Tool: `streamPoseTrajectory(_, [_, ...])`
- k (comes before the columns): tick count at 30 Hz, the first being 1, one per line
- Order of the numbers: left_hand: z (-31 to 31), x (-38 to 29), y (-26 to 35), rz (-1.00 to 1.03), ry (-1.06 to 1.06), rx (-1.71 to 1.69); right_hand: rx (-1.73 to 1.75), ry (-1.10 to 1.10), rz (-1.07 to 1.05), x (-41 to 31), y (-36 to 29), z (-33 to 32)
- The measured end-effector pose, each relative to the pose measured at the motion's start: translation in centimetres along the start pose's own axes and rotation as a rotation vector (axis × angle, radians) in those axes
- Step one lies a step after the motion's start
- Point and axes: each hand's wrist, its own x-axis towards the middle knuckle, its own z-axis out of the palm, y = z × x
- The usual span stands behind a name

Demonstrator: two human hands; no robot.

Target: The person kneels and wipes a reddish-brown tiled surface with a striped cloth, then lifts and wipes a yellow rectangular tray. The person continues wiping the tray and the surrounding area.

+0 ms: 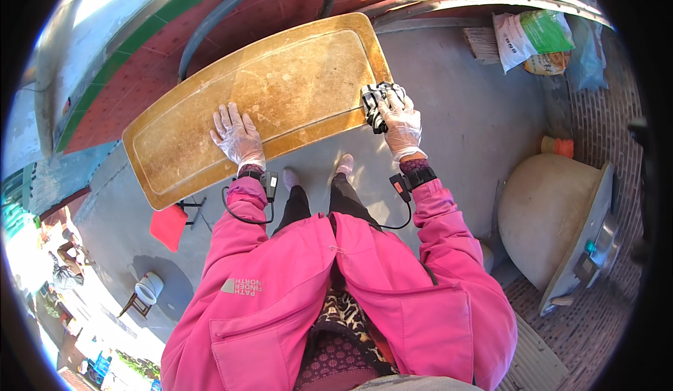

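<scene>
A long brown tabletop [294, 86] with a raised rim and a worn, spotted surface lies before me. My left hand [237, 134], in a clear plastic glove, rests on it with fingers spread, near its front edge. At the table's right end my right hand [400, 122], gloved the same way, grips a bunched black-and-white striped cloth [374, 104]. The cloth lies over the front right corner of the rim. My right fingertips press on the cloth and partly cover it.
A red stool [168, 228] stands under the table's left end, with a white bucket [149, 288] on a small wooden stool beyond. Bags [547, 33] lie at the upper right. A large rounded basin [549, 217] stands right. A grey curved pipe [197, 44] rises behind the table.
</scene>
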Motion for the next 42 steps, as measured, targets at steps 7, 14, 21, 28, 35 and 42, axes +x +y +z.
streamPoseTrajectory(7, [0.1,-0.1,-0.1,0.016,0.026,-0.005,-0.014,-0.045,-0.047,6.2,0.9,0.8])
streamPoseTrajectory(14, [-0.3,0.0,0.1,0.002,0.018,-0.019,0.023,-0.053,0.032,14.3,-0.5,1.3])
streamPoseTrajectory(21, [-0.1,-0.1,-0.1,0.007,0.035,0.010,-0.037,-0.182,0.154,20.8,-4.3,1.7])
streamPoseTrajectory(28, [-0.1,-0.1,0.0,-0.002,0.053,-0.068,0.066,-0.004,-0.155,21.7,-12.4,3.2])
streamPoseTrajectory(35, [0.0,0.0,-0.1,0.006,0.044,-0.039,0.019,0.044,-0.404,18.9,-19.6,3.2])
streamPoseTrajectory(42, [0.1,-0.1,-0.1,-0.019,-0.008,-0.009,0.060,-0.023,-0.179,17.1,-11.6,3.6])
